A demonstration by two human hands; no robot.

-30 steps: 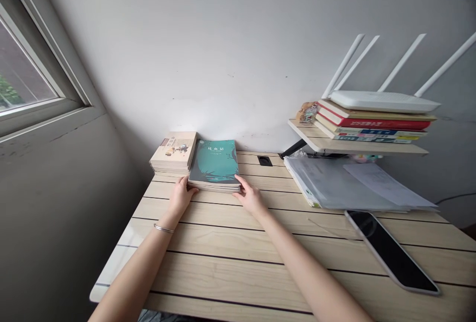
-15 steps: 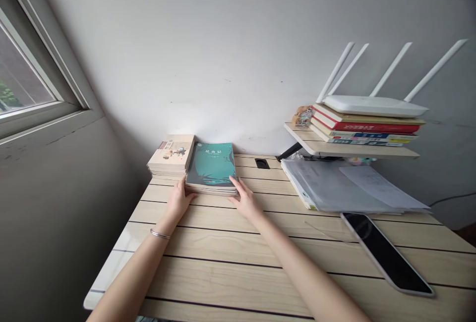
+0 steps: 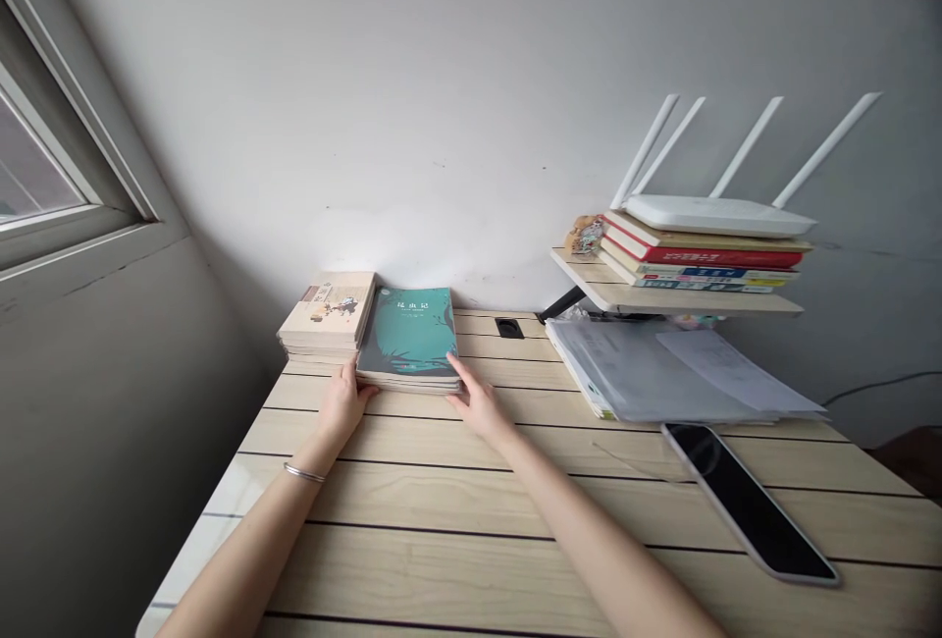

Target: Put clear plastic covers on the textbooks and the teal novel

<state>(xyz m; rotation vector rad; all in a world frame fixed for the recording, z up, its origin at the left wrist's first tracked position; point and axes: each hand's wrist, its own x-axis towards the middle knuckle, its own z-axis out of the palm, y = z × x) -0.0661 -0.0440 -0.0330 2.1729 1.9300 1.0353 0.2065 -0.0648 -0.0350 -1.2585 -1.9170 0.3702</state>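
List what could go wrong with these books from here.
The teal-covered book stack sits right against the beige book stack, so the left hand could knock it askew. The right hand touches only the stack's edge, so its loose books might slide apart if lifted.

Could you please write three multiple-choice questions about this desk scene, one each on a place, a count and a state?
1. Where is the teal-covered book stack relative to the tan-covered book stack? A) Beside it B) On top of it C) Under it
2. How many antennas does the white router show? A) Two B) Three C) Four
3. What state is the phone screen in? A) Dark B) Brightly lit C) Showing text

Answers: 1 A, the two stacks lie side by side. 2 C, four white rods rise behind it. 3 A, the glass shows black.
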